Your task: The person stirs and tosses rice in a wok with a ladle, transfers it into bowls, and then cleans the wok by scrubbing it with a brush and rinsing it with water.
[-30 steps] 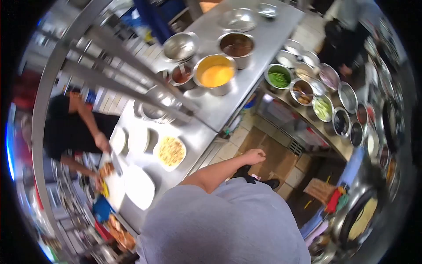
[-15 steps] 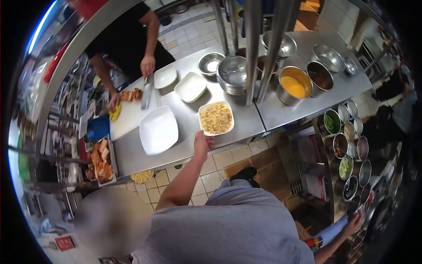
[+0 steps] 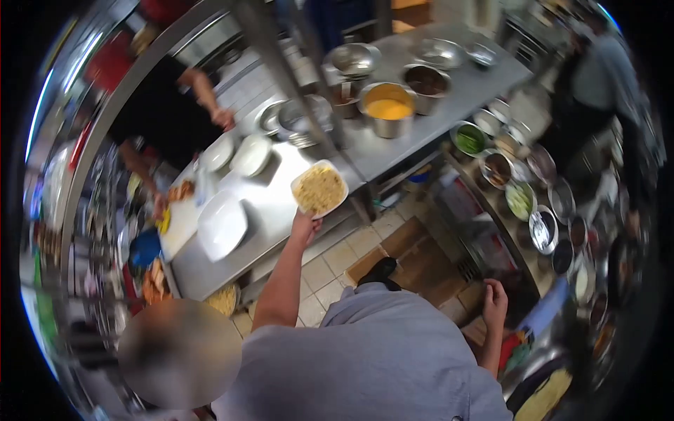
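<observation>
At the steel counter's [image 3: 267,235] near edge: a white bowl of crumbly yellow food [image 3: 320,189], gripped by the left hand [image 3: 305,226].
The left fingers clamp its near rim; whether its base touches the counter is unclear. Left of it sits a large white dish [image 3: 222,226]; beyond, a pot of orange liquid [image 3: 388,109]. The right hand [image 3: 495,300] hangs well apart, fingers loosely curled, holding nothing visible.

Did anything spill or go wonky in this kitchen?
Nothing stands out. The left hand holds the white bowl of yellowish food with no spill visible, and the pot of orange liquid stands upright. Blur could hide small spills.
</observation>
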The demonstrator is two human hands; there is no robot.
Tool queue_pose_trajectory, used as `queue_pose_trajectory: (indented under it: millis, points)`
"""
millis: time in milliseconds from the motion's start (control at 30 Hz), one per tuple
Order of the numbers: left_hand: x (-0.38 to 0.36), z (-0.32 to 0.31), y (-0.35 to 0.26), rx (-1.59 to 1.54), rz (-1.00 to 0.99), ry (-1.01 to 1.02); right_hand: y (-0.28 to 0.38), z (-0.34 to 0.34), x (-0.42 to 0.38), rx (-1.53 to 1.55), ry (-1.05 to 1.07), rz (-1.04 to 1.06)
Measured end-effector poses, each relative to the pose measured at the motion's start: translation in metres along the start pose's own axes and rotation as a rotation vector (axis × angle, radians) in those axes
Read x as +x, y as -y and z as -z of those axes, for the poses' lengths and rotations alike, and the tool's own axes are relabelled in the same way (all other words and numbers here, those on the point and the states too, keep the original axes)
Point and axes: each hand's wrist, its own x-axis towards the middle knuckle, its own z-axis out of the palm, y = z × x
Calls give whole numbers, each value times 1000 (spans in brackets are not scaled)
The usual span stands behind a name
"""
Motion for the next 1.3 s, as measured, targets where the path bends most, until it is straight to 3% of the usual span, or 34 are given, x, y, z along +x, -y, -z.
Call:
queue_pose_trajectory:
  millis: [67, 133, 167, 300, 400, 533, 700, 767, 833, 867, 900, 933, 1000, 1100, 1200, 1233, 1300]
  points:
    - [-38, -40, 12, 80, 142, -31, -4, 20, -28, -81, -113, 113]
    - [-61, -76, 36, 155, 219, 127, -4, 40, -55, 32, -217, -65]
    - [-76, -103, 44, 156, 278, 194, -22, 51, -66, -12, -251, -53]
    - [-105, -209, 101, 275, 514, 671, -13, 82, -120, -33, -476, -108]
    - [-138, -296, 137, 377, 671, 912, -12, 86, -174, -28, -684, -143]
    - [-242, -427, 158, 703, 412, 1225, -16, 68, -240, 66, -886, -184]
    - [-370, -550, 213, 851, 185, 1715, 0, 31, -321, 174, -1190, -443]
    - [-422, -585, 251, 933, -272, 1944, -1, 5, -343, 201, -1411, -582]
    - [-459, -619, 309, 710, -1238, 2039, 0, -22, -359, 281, -1542, -580]
    - [-491, -617, 312, 828, -1192, 2005, 1, -34, -364, 358, -1654, -580]
    - [-519, -617, 317, 875, -1340, 1965, 7, -44, -367, 359, -1675, -584]
    - [-541, -618, 319, 860, -1340, 1990, 15, -53, -371, 380, -1745, -652]
    - [-582, -621, 325, 870, -1602, 2001, 21, -71, -377, 401, -1844, -728]
    - [-618, -652, 358, 737, -1833, 1945, 19, -96, -383, 396, -1944, -833]
    - [-648, -660, 344, 760, -1683, 1923, 31, -97, -384, 365, -1941, -909]
    - [-650, -666, 350, 748, -1547, 1866, 37, -92, -383, 401, -1931, -928]
    - [-629, -690, 390, 619, -1053, 1896, 31, -88, -376, 437, -1926, -805]
